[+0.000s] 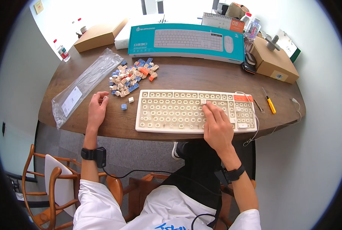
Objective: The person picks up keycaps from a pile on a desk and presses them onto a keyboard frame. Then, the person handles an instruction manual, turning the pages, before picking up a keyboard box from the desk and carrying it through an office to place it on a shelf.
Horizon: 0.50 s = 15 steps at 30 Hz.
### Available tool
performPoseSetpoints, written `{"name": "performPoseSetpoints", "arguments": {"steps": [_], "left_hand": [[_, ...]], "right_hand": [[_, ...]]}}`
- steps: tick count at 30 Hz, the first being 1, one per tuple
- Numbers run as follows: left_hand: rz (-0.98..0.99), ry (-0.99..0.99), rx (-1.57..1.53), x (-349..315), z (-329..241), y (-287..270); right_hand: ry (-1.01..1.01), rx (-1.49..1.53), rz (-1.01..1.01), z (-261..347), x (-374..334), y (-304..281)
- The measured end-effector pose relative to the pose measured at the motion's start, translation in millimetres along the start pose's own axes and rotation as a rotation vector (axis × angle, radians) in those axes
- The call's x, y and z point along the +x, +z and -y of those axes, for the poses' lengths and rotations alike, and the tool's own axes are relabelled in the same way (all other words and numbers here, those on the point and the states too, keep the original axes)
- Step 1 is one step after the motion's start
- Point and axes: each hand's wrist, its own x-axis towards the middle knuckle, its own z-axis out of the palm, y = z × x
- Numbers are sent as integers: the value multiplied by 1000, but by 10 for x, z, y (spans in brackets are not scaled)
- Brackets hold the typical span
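Your right hand (219, 128) pinches a white key cap (204, 101) on the long, sideways keyboard (169, 111), just right of the frame's middle; your left hand (96, 112) curls farther off, maybe holding something, I can't tell.

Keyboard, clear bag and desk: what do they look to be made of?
Keyboard: probably matte plastic, given its even, pale, moulded look. Clear bag: thin, glossy plastic film, see-through with creased highlights. Desk: wood or wood-effect laminate, low sheen; brown, streaked grain shows.
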Motion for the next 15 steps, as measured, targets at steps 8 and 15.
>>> {"name": "performPoseSetpoints", "arguments": {"steps": [8, 15], "left_hand": [[-33, 32, 50, -52, 23, 58], [-64, 59, 83, -84, 4, 78]], "right_hand": [[-4, -6, 5, -5, -2, 4], [-8, -13, 8, 4, 9, -1]]}}
